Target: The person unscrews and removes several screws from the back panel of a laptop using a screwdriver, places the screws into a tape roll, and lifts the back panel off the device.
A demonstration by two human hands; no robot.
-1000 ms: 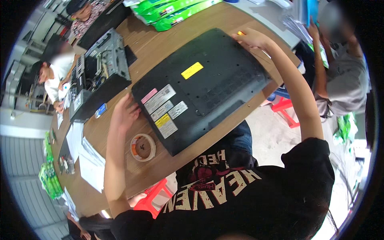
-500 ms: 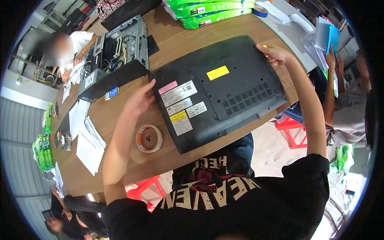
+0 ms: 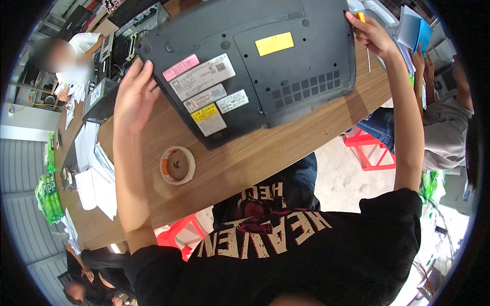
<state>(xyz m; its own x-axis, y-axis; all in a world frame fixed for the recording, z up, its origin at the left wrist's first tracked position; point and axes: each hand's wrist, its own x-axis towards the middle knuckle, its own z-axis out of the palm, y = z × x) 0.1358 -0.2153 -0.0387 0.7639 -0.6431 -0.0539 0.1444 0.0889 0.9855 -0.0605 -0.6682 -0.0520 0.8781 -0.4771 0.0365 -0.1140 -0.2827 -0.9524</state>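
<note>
A black laptop point(image 3: 265, 81), underside toward me, is held tilted above the wooden table. Its base carries a vent grille, a yellow label and several white and pink stickers. My left hand point(image 3: 135, 99) grips the left edge, thumb on the base and fingers mostly behind it. At the right edge, my right hand point(image 3: 376, 40) pinches the laptop's far corner. A screwdriver point(image 3: 362, 18) with a yellow-orange handle is also in that hand, its thin shaft pointing down. Below the laptop, a tape roll point(image 3: 191, 164) lies flat with small dark pieces inside its ring, perhaps screws.
An opened desktop computer case point(image 3: 98, 104) stands at the back left. Papers point(image 3: 97, 186) lie along the left side of the table point(image 3: 245, 160). One person sits across at the far left, another at the right with a blue folder point(image 3: 424, 38). Red stools point(image 3: 370, 153) stand below.
Both hands have raised the laptop off the table and away from me, tilting its underside up toward me. The screwdriver in my right hand now shows more fully.
</note>
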